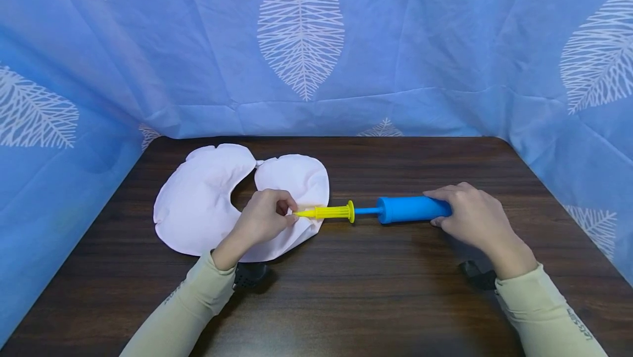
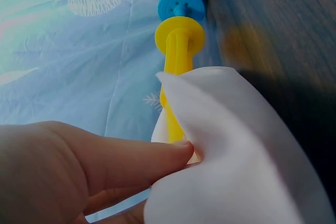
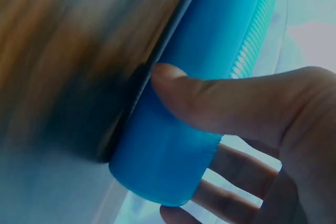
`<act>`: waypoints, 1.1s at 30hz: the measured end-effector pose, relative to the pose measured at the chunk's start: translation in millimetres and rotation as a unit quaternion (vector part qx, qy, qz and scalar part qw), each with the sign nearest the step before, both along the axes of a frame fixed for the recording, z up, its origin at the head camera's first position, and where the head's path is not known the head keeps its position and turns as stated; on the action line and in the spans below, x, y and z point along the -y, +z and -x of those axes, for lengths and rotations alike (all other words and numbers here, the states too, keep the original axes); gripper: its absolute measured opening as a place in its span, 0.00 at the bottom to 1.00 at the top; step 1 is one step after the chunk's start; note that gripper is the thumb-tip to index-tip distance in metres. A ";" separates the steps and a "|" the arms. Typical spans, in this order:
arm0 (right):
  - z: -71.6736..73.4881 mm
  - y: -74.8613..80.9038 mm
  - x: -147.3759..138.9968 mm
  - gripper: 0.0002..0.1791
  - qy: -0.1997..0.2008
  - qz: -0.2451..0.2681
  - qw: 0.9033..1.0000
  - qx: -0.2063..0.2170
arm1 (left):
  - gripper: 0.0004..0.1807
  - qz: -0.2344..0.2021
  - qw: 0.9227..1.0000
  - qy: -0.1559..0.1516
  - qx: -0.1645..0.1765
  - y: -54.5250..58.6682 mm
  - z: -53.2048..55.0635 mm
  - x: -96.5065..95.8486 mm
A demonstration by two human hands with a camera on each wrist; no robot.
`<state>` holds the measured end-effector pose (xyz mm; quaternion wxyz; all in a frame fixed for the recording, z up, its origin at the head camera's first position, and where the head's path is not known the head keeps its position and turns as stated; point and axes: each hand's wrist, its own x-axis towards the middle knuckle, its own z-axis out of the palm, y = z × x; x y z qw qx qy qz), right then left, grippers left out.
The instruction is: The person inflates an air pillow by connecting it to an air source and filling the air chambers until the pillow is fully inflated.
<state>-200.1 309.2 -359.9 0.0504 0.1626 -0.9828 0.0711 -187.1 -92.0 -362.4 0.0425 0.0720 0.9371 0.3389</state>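
A blue hand pump point(image 1: 407, 209) with a yellow handle and tapered nozzle point(image 1: 331, 212) lies level above the table. My right hand point(image 1: 472, 215) grips the blue barrel near its far right end, thumb on one side and fingers on the other in the right wrist view. With thumb and fingers, my left hand point(image 1: 264, 215) pinches the nozzle tip against the white inflatable neck pillow point(image 1: 190, 208). A fold of the pillow point(image 2: 236, 145) hides the tip in the left wrist view. A short length of blue rod shows between handle and barrel.
The dark wooden table point(image 1: 346, 302) has rounded back corners. Behind and beside it hangs a blue cloth point(image 1: 395, 55) with white leaf prints. Dark wrist devices point(image 1: 249, 275) sit under the sleeves' cuffs.
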 end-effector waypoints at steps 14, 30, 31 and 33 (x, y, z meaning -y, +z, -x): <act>7.7 -0.2 -32.6 0.33 -0.051 -0.002 0.999 0.019 | 0.04 -0.002 1.000 0.004 0.002 2.8 -0.7 3.0; 9.6 -4.6 -36.3 0.31 -0.055 0.004 0.998 0.010 | 0.03 -0.003 1.000 -0.001 -0.006 3.7 0.6 3.0; 9.2 -4.9 -35.8 0.30 -0.053 0.005 0.999 0.008 | 0.03 -0.005 1.000 -0.003 -0.006 3.7 0.6 3.0; 8.8 -5.3 -34.3 0.30 -0.046 0.006 0.999 0.001 | 0.03 -0.005 1.000 -0.006 -0.010 4.1 0.6 3.2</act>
